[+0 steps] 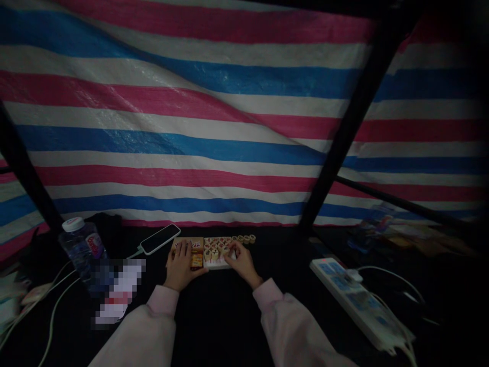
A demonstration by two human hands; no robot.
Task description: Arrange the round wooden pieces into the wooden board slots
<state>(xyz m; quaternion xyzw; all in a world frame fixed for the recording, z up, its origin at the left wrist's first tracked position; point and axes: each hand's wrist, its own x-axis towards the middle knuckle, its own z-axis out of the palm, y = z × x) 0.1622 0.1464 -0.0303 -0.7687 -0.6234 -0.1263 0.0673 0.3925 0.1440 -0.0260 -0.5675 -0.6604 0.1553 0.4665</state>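
My left hand [180,267] lies flat with its fingers stretched over a brown printed cardboard box [196,259], thumb along the near edge. Against the box's right side stands an open white tray [216,266] holding rows of round wooden Chinese chess pieces [215,245] with red and dark characters. At the tray's right side, my right hand [243,262] has thumb and fingers pinched on a Chinese chess piece, mostly hidden by the fingertips. Several more Chinese chess pieces [246,238] stand in a row on the black table, just beyond the right hand.
A white phone [160,239] with a cable lies left of the box. Farther left are a clear plastic bottle [82,250] with a white cap and loose cables. A white power strip [359,300] lies to the right. Striped sheeting [191,137] and dark posts stand behind.
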